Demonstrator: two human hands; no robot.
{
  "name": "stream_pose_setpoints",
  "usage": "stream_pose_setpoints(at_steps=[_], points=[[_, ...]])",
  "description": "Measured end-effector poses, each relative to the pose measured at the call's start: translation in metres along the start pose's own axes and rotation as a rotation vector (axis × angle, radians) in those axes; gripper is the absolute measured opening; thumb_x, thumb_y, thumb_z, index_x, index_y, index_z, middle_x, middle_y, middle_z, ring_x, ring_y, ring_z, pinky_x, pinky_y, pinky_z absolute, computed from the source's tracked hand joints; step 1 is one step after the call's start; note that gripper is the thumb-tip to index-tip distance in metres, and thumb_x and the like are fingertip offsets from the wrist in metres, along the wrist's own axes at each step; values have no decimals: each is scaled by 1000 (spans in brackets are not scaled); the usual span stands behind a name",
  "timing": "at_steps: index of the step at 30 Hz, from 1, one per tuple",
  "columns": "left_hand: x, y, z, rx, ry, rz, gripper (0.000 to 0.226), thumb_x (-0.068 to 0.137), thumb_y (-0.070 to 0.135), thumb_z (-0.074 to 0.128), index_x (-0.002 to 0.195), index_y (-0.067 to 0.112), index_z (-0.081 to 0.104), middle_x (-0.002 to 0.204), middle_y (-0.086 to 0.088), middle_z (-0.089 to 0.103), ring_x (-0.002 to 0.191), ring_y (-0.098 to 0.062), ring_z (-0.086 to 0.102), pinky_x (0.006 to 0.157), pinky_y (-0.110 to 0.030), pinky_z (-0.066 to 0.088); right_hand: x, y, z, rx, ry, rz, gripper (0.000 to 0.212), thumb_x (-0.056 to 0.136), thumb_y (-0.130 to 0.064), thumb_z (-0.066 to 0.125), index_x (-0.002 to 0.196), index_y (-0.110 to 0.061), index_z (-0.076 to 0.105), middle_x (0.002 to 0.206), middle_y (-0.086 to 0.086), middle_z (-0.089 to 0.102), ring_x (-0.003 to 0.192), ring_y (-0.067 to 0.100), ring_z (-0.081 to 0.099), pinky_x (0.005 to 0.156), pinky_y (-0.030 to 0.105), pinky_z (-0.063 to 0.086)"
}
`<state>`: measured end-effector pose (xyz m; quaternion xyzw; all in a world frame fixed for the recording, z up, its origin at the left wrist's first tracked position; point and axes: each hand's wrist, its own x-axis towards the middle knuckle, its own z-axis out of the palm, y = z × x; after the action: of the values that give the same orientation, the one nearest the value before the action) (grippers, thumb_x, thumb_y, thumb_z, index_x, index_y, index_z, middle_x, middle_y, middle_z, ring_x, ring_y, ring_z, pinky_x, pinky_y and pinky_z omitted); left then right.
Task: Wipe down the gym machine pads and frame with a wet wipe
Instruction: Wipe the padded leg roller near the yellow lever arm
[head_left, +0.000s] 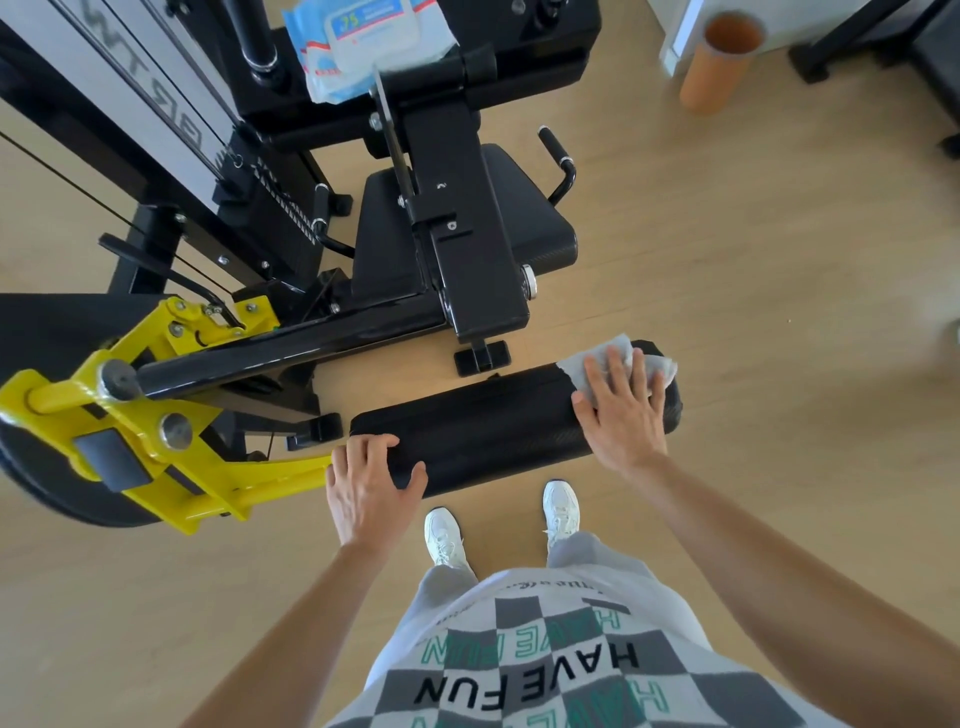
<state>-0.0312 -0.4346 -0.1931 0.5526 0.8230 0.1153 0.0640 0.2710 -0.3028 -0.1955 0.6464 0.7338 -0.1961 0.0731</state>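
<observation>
Forearms reach down past a checkered shirt (519, 649) to the roller pad (493, 421). The right hand (621, 410), the working grip, lies flat with fingers spread, pressing the wet wipe (574, 370) onto the pad's right end. The left hand (371, 486) curls round the left end, steadying it. To wipe well, I'd judge: even palm pressure, long sweeps toward the left hand, then round the far side before the black frame (467, 249) behind.
</observation>
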Motion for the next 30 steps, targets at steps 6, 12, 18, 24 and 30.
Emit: stream_pose_setpoints(at_steps=[6, 12, 18, 24, 30], points=[[4, -4, 2, -34, -164, -69, 73, 85, 47, 74, 150, 28, 46, 161, -3, 38, 151, -28, 26, 108, -54, 43, -22, -47, 20, -76, -39, -290, 71, 101, -59, 4, 163, -27, 2, 172, 1, -2, 156, 31, -14, 123, 55, -9], [6, -6, 0, -69, -190, -75, 72, 88, 48, 72, 152, 29, 45, 163, 0, 36, 153, -25, 22, 102, -53, 51, -11, 6, 12, -96, -4, -366, 62, 105, -55, 6, 163, -33, 2, 172, 2, -7, 156, 29, -15, 125, 46, -10], [5, -4, 0, -122, -177, -97, 72, 87, 45, 74, 151, 29, 46, 163, 0, 36, 153, -25, 21, 101, -54, 51, 7, 22, -6, 37, 27, 26, 72, 101, -58, 3, 163, -25, 13, 171, 9, -3, 157, 31, -10, 126, 47, -8], [8, -6, -4, -116, -187, -93, 71, 86, 48, 75, 150, 29, 49, 160, 1, 40, 151, -24, 25, 97, -51, 53, -15, -50, 17, -56, -24, -221, 76, 101, -65, 9, 163, -22, 3, 171, 5, -3, 156, 30, -16, 124, 54, -9], [9, -12, -7, -145, -187, -52, 72, 84, 47, 79, 149, 27, 52, 159, 0, 42, 149, -24, 28, 94, -47, 53, -40, -95, 41, -144, -115, -558, 76, 103, -64, 17, 162, -25, -9, 170, -2, -18, 154, 28, -23, 125, 55, -7]])
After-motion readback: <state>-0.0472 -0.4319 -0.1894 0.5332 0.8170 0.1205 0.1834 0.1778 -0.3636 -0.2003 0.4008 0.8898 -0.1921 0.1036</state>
